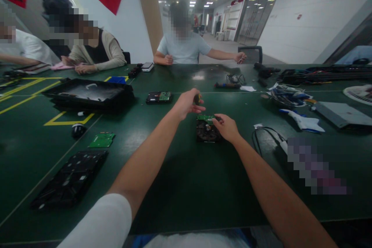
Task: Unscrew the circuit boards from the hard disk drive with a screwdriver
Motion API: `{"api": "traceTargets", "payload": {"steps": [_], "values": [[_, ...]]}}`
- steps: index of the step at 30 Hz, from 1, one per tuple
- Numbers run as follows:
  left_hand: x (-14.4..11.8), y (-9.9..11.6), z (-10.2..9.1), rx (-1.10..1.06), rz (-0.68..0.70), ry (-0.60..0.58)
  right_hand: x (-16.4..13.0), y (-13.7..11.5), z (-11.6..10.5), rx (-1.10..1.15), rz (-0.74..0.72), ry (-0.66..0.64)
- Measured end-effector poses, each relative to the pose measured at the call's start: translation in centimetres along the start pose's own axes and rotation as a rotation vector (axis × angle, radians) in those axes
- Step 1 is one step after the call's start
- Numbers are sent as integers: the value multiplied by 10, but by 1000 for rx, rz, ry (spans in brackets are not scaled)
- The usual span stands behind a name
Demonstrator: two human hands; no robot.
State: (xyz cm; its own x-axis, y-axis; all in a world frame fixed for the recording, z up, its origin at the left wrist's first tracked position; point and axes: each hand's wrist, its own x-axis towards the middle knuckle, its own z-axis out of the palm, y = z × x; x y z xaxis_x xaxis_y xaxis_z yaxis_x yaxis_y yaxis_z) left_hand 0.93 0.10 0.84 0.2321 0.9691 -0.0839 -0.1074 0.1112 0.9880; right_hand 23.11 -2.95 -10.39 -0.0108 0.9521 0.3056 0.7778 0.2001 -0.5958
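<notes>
A hard drive (207, 133) lies on the green table in front of me, its green circuit board (205, 117) facing up at the far end. My right hand (227, 127) grips the drive's right side, thumb and fingers closed at the board's edge. Just above and left of the drive hovers my left hand (188, 104). Its fingers are curled round a short black-and-yellow tool handle (197, 99); any shaft is hidden or too small to make out.
Another hard drive (158, 97) lies beyond my left arm. To the left are a loose green board (102, 140), black drives (71, 178) and a black tray (90, 93). A glove (303, 120), cables and a grey metal box (343, 114) lie right. People sit opposite.
</notes>
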Motion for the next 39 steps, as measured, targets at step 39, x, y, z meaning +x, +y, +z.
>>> {"api": "traceTargets", "payload": {"steps": [39], "values": [[-1,1,0,52,46,40,0,1,0,-5,-30,-2]]}}
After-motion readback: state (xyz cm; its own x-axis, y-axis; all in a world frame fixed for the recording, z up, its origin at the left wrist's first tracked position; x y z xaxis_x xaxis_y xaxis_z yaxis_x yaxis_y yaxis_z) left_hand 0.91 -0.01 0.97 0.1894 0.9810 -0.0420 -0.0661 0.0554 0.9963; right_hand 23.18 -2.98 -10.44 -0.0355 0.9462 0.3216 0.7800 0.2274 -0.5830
